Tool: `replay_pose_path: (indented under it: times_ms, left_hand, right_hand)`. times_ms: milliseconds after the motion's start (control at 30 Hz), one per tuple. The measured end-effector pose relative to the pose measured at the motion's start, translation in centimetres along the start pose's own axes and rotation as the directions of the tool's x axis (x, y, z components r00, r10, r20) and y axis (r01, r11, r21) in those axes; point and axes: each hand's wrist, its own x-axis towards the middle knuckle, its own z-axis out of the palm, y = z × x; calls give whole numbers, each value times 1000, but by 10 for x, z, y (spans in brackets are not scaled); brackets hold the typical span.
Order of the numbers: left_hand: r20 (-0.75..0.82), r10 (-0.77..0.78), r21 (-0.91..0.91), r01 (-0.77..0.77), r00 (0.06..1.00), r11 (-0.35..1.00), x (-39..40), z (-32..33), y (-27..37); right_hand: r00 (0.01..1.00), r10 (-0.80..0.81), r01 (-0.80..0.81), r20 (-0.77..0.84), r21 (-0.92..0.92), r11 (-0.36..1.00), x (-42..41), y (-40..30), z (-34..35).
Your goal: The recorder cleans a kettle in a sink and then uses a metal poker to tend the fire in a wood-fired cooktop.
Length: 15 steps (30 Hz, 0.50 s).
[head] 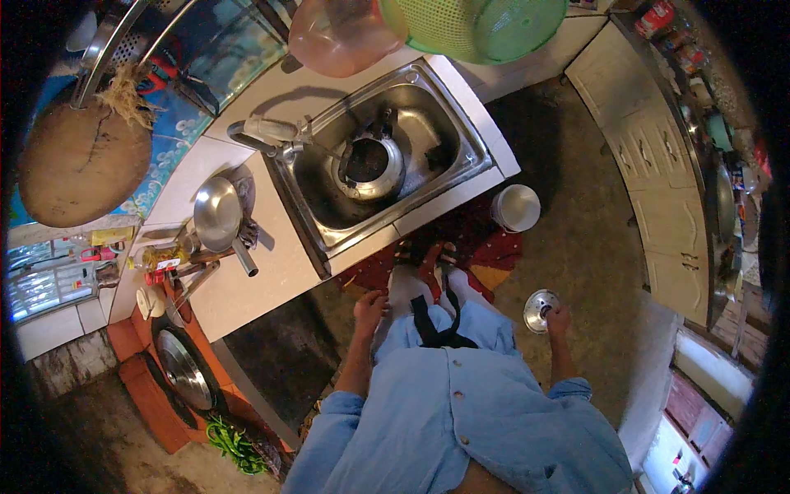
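My right hand (558, 320) hangs out to the right of my body and grips a round metal lid (540, 309) by its knob. Beside my left thigh, my left hand (371, 309) has loosely bent fingers and no object visible in it. A metal kettle (370, 179) stands uncovered in the stainless steel sink (426, 114) in front of me, its dark inside showing. The faucet (287, 148) reaches over the sink from its left side, towards the kettle.
A white bucket (518, 209) stands on the floor right of my feet. On the left counter (271, 272) lie a metal pan (219, 216) and bottles. A lidded wok (185, 368) and green peppers (234, 444) are lower left. A green basket (487, 28) is beyond the sink; cabinets (660, 154) line the right.
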Motion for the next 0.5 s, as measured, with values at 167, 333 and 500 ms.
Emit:
replay_pose_path:
  times_ms: [167, 333, 500]
  left_hand:
    - [-84, 104, 17, -102, 991, 995, 18, -23, 8]
    - [-155, 111, -265, -150, 982, 953, 55, -79, 64]
    - [-245, 303, -65, -327, 921, 943, 147, -145, 86]
  right_hand:
    - [990, 8, -30, -137, -156, 987, 11, 53, 21]
    - [995, 100, -102, 19, 198, 975, 11, 47, 12]
    - [999, 49, -48, 0, 136, 990, -22, -13, -24]
